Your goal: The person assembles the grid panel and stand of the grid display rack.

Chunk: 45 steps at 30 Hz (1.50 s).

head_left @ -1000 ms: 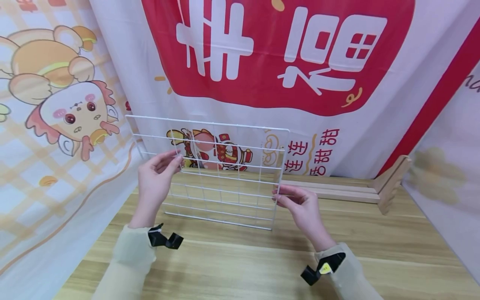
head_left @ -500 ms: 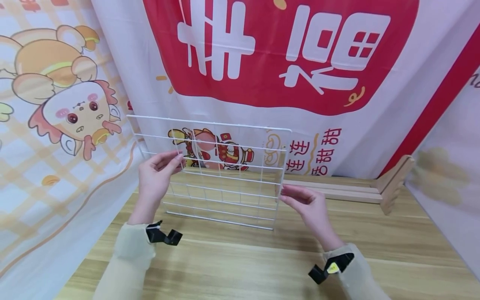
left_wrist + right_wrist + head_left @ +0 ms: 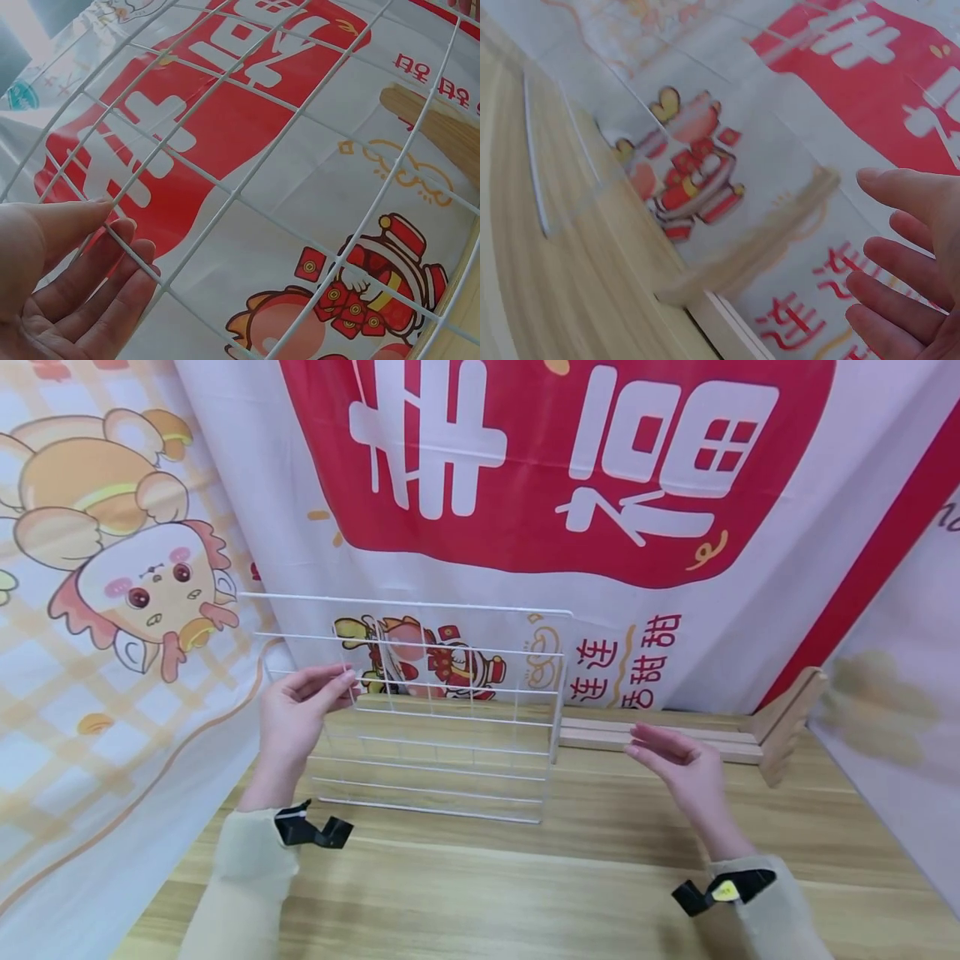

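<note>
A white wire grid panel [image 3: 453, 686] stands upright and tilted over the wooden table. My left hand [image 3: 300, 710] pinches one of its wires on the left side. In the left wrist view, thumb and fingertips of the left hand [image 3: 82, 292] meet around a wire near a crossing of the grid [image 3: 236, 194]. My right hand [image 3: 686, 768] is apart from the panel's right edge, holding nothing, in front of a wooden rack [image 3: 675, 739]. Seen from the right wrist, the right hand [image 3: 915, 262] has loosely spread, slightly bent fingers.
The wooden rack lies along the back of the table [image 3: 480, 893], its right end piece [image 3: 787, 727] rising near the right wall. Another upright wooden piece [image 3: 757, 240] shows in the right wrist view. Printed cloth [image 3: 480, 560] hangs behind and at both sides.
My right hand has let go of the panel's right edge and moved off to the right. The left hand keeps its pinch and has shifted slightly left with the panel.
</note>
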Each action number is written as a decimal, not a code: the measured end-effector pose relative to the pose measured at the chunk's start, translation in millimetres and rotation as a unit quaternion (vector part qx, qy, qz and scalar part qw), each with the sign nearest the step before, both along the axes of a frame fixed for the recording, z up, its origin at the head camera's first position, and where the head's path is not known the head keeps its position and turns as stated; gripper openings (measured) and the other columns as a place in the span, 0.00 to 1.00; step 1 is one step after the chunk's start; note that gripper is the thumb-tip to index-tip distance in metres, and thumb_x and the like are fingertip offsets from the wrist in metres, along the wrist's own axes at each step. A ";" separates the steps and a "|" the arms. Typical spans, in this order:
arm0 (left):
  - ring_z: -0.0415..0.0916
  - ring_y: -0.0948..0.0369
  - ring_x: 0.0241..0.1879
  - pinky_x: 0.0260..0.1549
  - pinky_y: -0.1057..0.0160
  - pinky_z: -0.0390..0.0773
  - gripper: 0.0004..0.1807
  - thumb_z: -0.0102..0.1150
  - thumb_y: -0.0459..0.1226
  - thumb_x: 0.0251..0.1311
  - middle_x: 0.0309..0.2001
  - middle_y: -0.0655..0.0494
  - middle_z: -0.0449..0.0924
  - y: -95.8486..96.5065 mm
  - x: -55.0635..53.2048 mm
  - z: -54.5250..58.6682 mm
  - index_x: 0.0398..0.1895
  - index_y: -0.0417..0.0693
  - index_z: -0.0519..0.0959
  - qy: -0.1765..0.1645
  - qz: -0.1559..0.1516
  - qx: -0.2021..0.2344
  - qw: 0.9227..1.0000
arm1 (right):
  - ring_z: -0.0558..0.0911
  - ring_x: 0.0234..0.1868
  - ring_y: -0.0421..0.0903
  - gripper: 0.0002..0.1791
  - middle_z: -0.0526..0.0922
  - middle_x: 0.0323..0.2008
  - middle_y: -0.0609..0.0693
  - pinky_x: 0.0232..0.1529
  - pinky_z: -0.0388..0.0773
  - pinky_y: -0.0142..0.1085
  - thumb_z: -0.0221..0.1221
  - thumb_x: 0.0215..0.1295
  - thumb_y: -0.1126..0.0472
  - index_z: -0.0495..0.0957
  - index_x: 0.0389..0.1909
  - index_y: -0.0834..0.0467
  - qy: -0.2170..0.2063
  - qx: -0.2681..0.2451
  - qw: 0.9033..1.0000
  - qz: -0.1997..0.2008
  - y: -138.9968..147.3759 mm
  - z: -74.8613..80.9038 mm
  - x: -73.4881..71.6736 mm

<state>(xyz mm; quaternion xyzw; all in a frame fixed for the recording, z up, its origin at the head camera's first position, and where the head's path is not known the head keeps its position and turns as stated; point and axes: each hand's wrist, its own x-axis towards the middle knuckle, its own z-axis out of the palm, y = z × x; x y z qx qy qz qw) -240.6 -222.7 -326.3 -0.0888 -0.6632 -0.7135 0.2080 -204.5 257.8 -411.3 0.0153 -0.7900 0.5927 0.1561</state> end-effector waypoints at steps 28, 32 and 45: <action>0.87 0.59 0.35 0.37 0.64 0.86 0.14 0.71 0.33 0.62 0.39 0.49 0.88 -15.0 10.7 -2.1 0.46 0.32 0.84 0.017 0.043 0.008 0.999 | 0.84 0.43 0.28 0.24 0.88 0.42 0.36 0.44 0.74 0.16 0.71 0.62 0.67 0.84 0.59 0.53 -0.005 -0.211 0.974 -0.084 145.7 6.5 18.2; 0.87 0.59 0.35 0.38 0.64 0.86 0.14 0.71 0.33 0.62 0.40 0.48 0.88 -13.9 10.8 -3.3 0.46 0.32 0.84 0.016 0.046 0.009 0.999 | 0.83 0.44 0.28 0.28 0.87 0.44 0.35 0.45 0.73 0.15 0.74 0.59 0.63 0.82 0.62 0.52 -0.013 -0.216 0.968 -0.125 159.7 11.9 17.7; 0.87 0.59 0.34 0.37 0.65 0.85 0.13 0.71 0.32 0.61 0.38 0.50 0.88 -9.8 7.4 -11.4 0.45 0.31 0.85 0.046 0.082 0.006 0.996 | 0.72 0.60 0.32 0.44 0.72 0.68 0.39 0.55 0.70 0.18 0.71 0.61 0.48 0.64 0.77 0.44 -0.085 -0.105 0.977 -0.165 204.1 27.5 -4.0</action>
